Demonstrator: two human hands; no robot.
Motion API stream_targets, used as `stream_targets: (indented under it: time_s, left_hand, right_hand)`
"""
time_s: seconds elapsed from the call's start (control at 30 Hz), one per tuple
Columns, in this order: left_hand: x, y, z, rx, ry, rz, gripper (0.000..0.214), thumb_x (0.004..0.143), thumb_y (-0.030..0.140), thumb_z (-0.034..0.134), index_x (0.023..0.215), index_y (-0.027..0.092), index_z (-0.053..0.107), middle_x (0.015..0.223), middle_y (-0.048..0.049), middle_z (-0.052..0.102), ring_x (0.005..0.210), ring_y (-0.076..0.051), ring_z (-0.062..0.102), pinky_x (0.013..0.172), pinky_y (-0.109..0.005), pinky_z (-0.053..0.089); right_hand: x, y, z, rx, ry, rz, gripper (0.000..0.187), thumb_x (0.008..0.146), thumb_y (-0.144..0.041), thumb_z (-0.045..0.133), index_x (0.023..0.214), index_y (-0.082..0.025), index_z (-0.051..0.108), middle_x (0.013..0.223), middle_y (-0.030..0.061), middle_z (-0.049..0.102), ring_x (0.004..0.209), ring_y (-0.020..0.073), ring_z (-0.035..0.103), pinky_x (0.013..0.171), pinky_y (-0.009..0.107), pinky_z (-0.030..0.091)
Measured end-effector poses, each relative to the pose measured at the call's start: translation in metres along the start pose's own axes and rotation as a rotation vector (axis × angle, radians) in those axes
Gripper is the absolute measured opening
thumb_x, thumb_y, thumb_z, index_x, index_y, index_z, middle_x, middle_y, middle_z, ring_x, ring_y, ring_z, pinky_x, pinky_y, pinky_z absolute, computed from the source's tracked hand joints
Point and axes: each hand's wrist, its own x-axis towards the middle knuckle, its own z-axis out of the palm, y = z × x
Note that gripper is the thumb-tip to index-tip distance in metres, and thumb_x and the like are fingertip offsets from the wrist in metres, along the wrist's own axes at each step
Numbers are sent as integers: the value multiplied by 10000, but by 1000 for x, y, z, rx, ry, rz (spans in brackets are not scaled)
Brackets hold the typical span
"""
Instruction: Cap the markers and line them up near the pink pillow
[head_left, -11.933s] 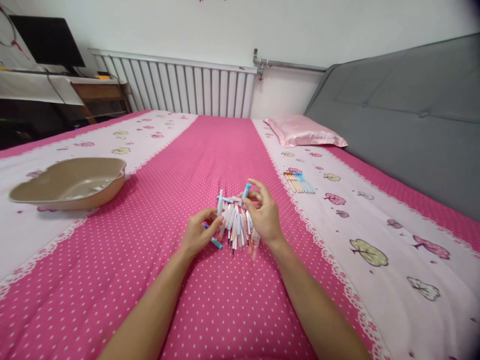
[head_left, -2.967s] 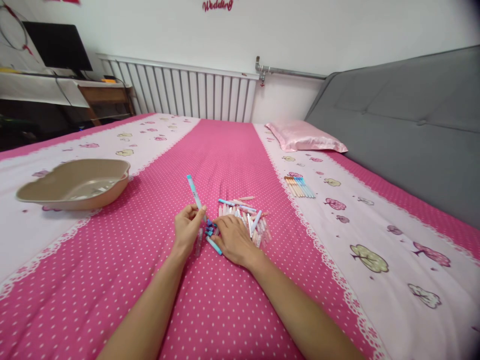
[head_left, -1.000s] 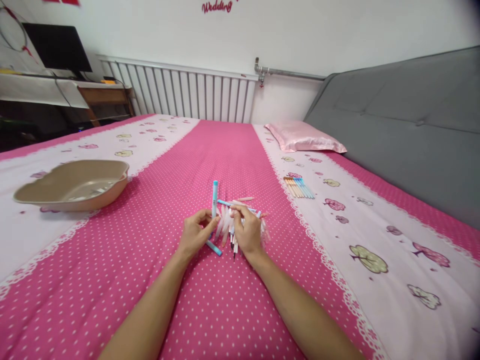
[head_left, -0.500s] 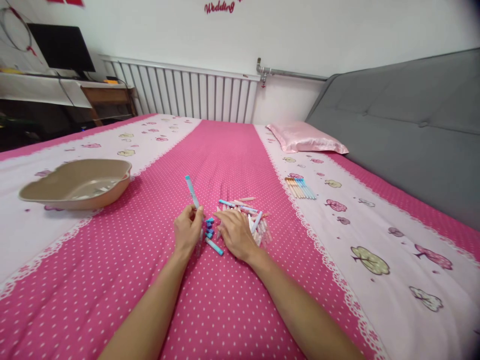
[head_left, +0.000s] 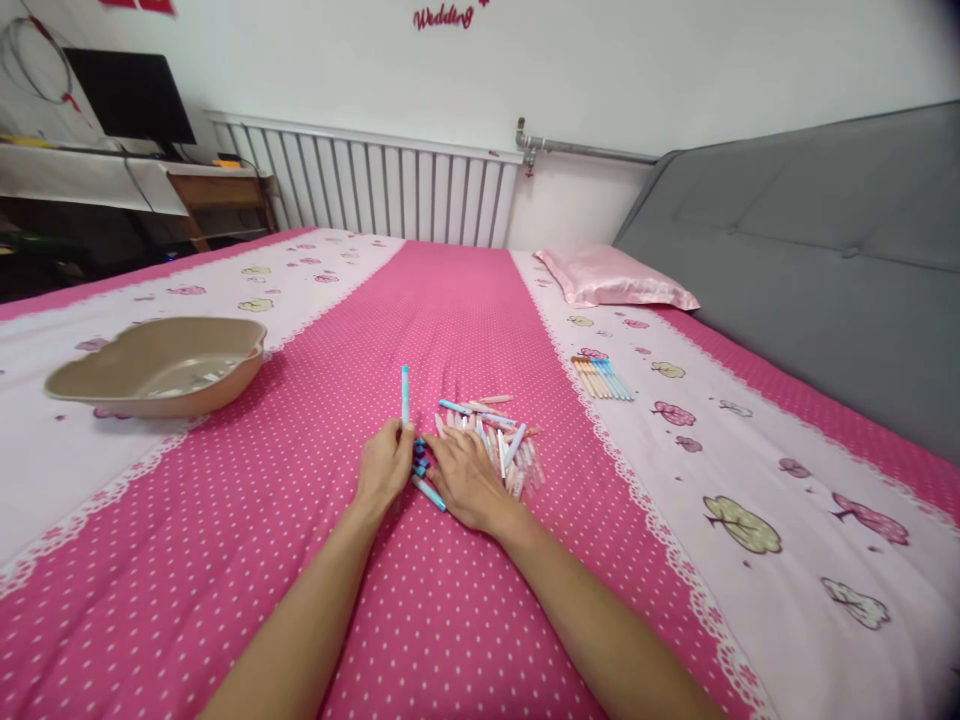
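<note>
My left hand (head_left: 386, 462) is closed around a light blue marker pen (head_left: 405, 395), which stands almost upright with its bright blue end on top. Just to the right, small dark blue caps (head_left: 421, 458) lie on the bedspread between my hands. My right hand (head_left: 469, 478) reaches over them from the right, thumb and forefinger apart at the caps. Its palm side is hidden. Another blue marker (head_left: 429, 493) lies below the caps. Beside and partly behind my right hand is a loose pile of pale pink, white and blue pens (head_left: 517, 450).
A neat row of orange-brown and blue pens (head_left: 602, 379) lies to the right. At the left stands a beige basin (head_left: 161, 405) with a few small items inside. Farther back are a pink pillow (head_left: 611, 277), a grey headboard (head_left: 810, 230) and a radiator (head_left: 375, 185).
The pen in my left hand has swung from leaning left to nearly upright, and that hand moved slightly right. My right hand's fingers shifted left from the pile's edge onto the blue caps.
</note>
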Motion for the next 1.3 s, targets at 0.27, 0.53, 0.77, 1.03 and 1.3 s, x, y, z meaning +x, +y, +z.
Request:
stream_targets:
  time_s: [0.27, 0.53, 0.77, 1.03, 1.3]
  left_hand:
    - [4, -4, 3, 100, -120, 83, 269, 819, 395, 459, 639, 195, 473, 539, 27, 460, 525, -147, 431, 527, -248, 270]
    - [-1, 2, 4, -11, -190, 165, 321, 851, 475, 448, 773, 175, 531, 671, 0, 543, 600, -142, 507, 563, -253, 396]
    - [-4, 10, 5, -301, -276, 174, 311, 828, 470, 539, 813, 160, 565, 770, -25, 579, 714, -146, 571, 661, -267, 479]
    - [-6, 12, 2, -281, -308, 185, 321, 864, 448, 507, 993, 166, 589, 855, -53, 630, 802, -170, 627, 734, -303, 513]
    - [-6, 14, 1, 104, -272, 358, 318, 895, 419, 435, 986, 181, 624, 911, -61, 678, 817, -196, 625, 765, -334, 481]
  right_hand:
    - [2, 4, 3, 11, 24, -3, 401, 929, -238, 451, 1308, -114, 491, 1193, 122, 625, 1214, 252, 431, 1062, 413, 275]
    - [8, 8, 1, 124, 164, 68, 319, 931, -214, 475, 1233, -182, 575, 1065, 77, 695, 1017, 199, 592, 1017, 382, 324]
    - [7, 6, -7, 204, 345, 109, 207, 909, -235, 531, 1080, -207, 645, 1003, 45, 712, 960, 203, 609, 979, 380, 348]
    - [10, 3, -21, 316, 486, 162, 200, 911, -205, 476, 1033, -181, 633, 1005, 67, 695, 968, 209, 608, 906, 369, 415]
    - [7, 1, -61, 434, 646, 222, 226, 929, -249, 447, 1054, -182, 624, 1011, 70, 666, 953, 186, 601, 852, 340, 461]
